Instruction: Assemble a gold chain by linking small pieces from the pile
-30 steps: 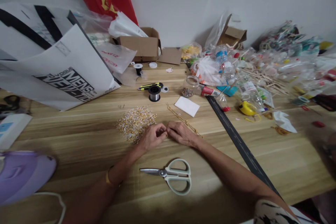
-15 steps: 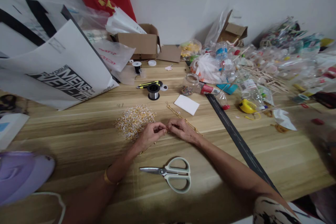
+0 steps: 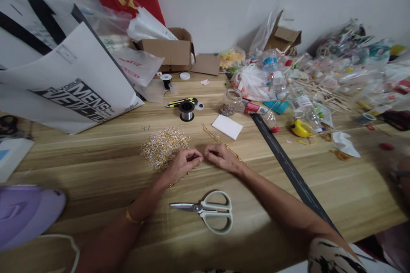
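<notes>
My left hand (image 3: 185, 163) is in a pinch, thumb against forefinger, beside a loose pile of gold and clear beaded pieces (image 3: 165, 147). A thin gold beaded strand (image 3: 174, 182) runs out from under this hand toward its fingertips. Facing it across a small gap is my right hand (image 3: 222, 158), fingers curled together and low over the table; whatever lies in them is hidden. Beside and partly behind the right hand lies a gold twisted chain-like strand (image 3: 218, 138). Scissors with pale handles (image 3: 218, 213) rest on the table nearer to me, below both hands.
Beyond the hands are a wire spool (image 3: 186, 111), a yellow-black cutter (image 3: 179, 102), a white card (image 3: 227, 126) and a jar of beads (image 3: 228, 108). A dark strip (image 3: 282, 158) crosses the table at right. A white bag (image 3: 70, 85) and purple iron-like object (image 3: 28, 215) are at left.
My two hands' fingertips have drawn slightly apart, and the small gold bit seen between them no longer shows there. The view has shifted slightly.
</notes>
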`<state>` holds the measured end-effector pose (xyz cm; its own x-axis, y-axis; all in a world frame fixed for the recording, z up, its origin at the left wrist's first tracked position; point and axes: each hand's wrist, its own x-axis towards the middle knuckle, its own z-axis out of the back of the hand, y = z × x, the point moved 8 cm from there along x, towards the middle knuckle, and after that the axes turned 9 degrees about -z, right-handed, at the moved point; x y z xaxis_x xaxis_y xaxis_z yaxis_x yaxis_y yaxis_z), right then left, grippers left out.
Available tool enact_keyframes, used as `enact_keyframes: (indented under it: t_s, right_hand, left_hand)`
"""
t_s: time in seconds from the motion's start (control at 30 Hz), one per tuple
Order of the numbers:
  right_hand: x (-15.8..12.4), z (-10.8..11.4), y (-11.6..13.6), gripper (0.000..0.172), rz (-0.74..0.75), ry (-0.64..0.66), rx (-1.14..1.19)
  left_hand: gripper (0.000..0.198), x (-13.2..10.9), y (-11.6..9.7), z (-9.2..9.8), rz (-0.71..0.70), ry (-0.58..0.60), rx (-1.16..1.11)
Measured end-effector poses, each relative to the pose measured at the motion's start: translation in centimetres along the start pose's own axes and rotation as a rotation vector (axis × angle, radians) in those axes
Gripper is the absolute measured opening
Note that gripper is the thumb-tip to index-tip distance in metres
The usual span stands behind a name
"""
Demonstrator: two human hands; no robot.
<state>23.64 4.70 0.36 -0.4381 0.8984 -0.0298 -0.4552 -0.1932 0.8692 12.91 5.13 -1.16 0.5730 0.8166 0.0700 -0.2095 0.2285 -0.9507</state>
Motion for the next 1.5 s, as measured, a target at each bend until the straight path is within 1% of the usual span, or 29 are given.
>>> enact_keyframes:
  t_s: [0.23,0.4,0.5,0.63,0.83,0.93,1.03,1.17,1.27,1.33,1.4,1.5]
  right_hand:
    - [0.2,0.2,-0.9,0.019,-0.063,-0.01,0.105]
    - [0.4,0.2,-2.0,0.021,-0.131,-0.019,0.238]
    - [0.6,0.2,-2.4,0.021,-0.157,-0.022,0.3]
    - [0.7,0.4,-2.6,0.022,-0.156,-0.046,0.349]
    - [1.0,0.5,-2.9,0.031,-0.179,-0.068,0.437]
    - [1.0,0.3,-3.0,0.035,-0.215,-0.039,0.469]
    - [0.9,0.3,-2.9,0.036,-0.247,-0.016,0.512]
    - [0.8,1.1,-2.7,0.036,-0.273,-0.032,0.569]
    - [0.7,2.1,-2.2,0.038,-0.254,-0.085,0.538]
    - [0.6,2.5,-1.6,0.037,-0.228,-0.095,0.455]
    - [0.4,2.6,-0.7,0.032,-0.209,-0.088,0.305]
    - [-0.2,2.6,0.8,0.023,-0.173,-0.128,0.012]
  left_hand:
    - [0.02,0.0,0.1,0.1,0.026,0.009,-0.023]
    - [0.022,-0.1,0.2,0.0,0.027,0.027,-0.028]
    - [0.021,-0.1,0.0,-0.1,0.009,0.044,-0.025]
    - [0.018,-0.1,-0.2,-0.4,-0.023,0.058,-0.035]
    - [0.015,-0.2,0.2,-0.3,-0.038,0.04,-0.058]
    - [0.016,-0.2,0.5,-0.1,-0.017,0.02,-0.097]
    - [0.019,-0.3,0.8,-0.1,0.025,0.011,-0.149]
    - [0.02,-0.4,0.7,-0.3,0.049,0.005,-0.224]
    - [0.021,-0.4,0.5,-0.1,0.048,-0.032,-0.258]
    - [0.021,-0.5,0.5,0.1,0.054,-0.063,-0.275]
    - [0.022,-0.6,0.5,0.2,0.065,-0.085,-0.285]
    - [0.022,-0.6,0.6,0.4,0.066,-0.11,-0.28]
